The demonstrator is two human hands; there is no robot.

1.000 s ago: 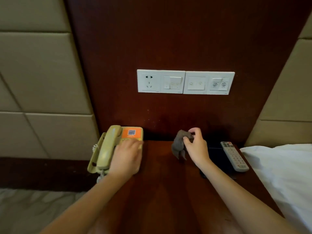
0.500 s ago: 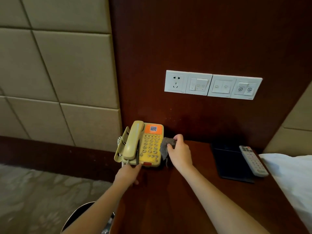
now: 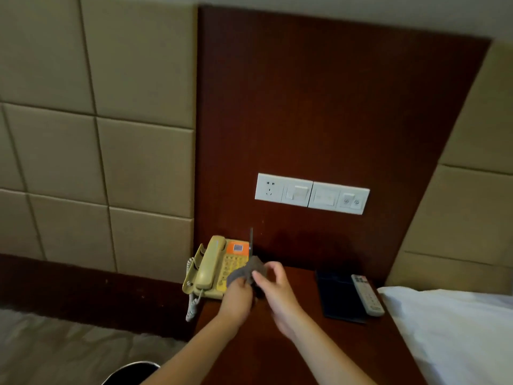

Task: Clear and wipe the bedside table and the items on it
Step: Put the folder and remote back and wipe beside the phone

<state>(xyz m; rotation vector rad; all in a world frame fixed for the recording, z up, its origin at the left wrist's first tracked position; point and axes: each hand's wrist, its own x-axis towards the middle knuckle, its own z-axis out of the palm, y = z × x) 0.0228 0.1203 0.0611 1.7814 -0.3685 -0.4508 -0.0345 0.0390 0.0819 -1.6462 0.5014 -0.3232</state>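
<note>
Left of the table, carpeted floor is seen, with the dark rim of a round bin (image 3: 130, 372) at the bottom edge. A beige telephone (image 3: 206, 269) is set at the far left corner of the bedside table (image 3: 277, 354), against the wooden back panel (image 3: 333, 107). Its handset side overhangs the table's left edge, and the coiled cord (image 3: 192, 307) hangs down past that edge.

A small grey cloth (image 3: 251, 269) is held up just above the keypad's right side, crumpled, with one thin corner sticking upward. The left hand (image 3: 238, 297) is closed around its lower part, fingers curled together. The right hand (image 3: 274, 284) is blurred; thumb and forefinger are curved and appear pinched on the cloth's right edge.

Bare dark-red tabletop is left between the telephone and a dark flat folder (image 3: 337, 297), and across the near half under the forearms. A white remote control (image 3: 367, 295) lies along the folder's right side. White bedding (image 3: 458, 334) meets the table's right edge. A white switch panel (image 3: 312, 193) is mounted on the panel above.
</note>
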